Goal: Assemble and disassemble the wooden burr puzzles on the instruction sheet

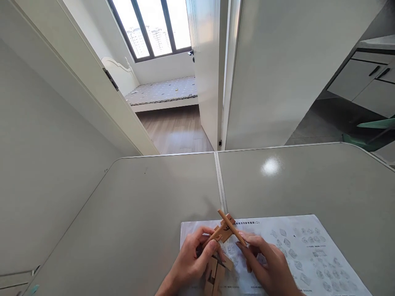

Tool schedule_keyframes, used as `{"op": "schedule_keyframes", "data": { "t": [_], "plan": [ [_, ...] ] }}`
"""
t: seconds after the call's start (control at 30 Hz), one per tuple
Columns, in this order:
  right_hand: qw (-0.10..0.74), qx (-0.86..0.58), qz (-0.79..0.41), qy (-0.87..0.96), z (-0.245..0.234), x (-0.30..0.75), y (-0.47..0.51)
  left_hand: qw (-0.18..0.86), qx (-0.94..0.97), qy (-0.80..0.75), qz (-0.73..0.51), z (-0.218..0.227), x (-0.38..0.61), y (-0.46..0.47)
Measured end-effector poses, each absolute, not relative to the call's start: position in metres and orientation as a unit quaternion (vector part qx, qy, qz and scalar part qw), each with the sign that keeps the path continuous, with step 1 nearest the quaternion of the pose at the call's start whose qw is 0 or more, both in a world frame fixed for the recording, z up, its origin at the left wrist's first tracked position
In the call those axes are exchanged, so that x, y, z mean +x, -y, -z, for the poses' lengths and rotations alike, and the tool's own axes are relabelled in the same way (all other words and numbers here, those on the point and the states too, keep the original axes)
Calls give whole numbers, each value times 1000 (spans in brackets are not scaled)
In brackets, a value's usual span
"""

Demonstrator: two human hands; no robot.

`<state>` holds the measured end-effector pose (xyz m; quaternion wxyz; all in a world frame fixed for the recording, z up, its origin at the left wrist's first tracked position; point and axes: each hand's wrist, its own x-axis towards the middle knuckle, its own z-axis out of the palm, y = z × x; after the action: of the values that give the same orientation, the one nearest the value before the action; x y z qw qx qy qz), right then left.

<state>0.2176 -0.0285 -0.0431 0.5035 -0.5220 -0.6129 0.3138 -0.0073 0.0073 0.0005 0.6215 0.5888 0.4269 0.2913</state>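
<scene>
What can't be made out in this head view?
Head view, throughout:
Printed sheet: small diagrams and fine print, too small and blurred.
Wooden assembly: gripped end, hidden by the left hand.
Wooden pieces below: near ends, cut off by the bottom edge.
Bed: right end, hidden by the door.
Buildings outside: detail, lost to glare.

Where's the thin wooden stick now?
In the head view, the wooden stick is at lower centre, right of the left hand, its lower end at the right hand's fingers.

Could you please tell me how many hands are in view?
2: the left hand, near the printed sheet's left edge, holding wooden pieces; the right hand, above the sheet, pinching a wooden stick.
</scene>
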Motion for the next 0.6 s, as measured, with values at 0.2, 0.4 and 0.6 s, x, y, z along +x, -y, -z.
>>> {"op": "schedule_keyframes", "data": {
  "t": [0.2, 0.4, 0.6],
  "plan": [
    [509, -496, -286, 643, 40, 220, 23, 647, 561, -434, -281, 3, -8, -7],
    [506, -497, -302, 637, 38, 219, 22, 627, 584, -430, -285, 3, -9, -9],
    [508, -490, -314, 636, 40, 219, 23, 635, 577, -429, -282, 5, -9, -9]
  ]
}}
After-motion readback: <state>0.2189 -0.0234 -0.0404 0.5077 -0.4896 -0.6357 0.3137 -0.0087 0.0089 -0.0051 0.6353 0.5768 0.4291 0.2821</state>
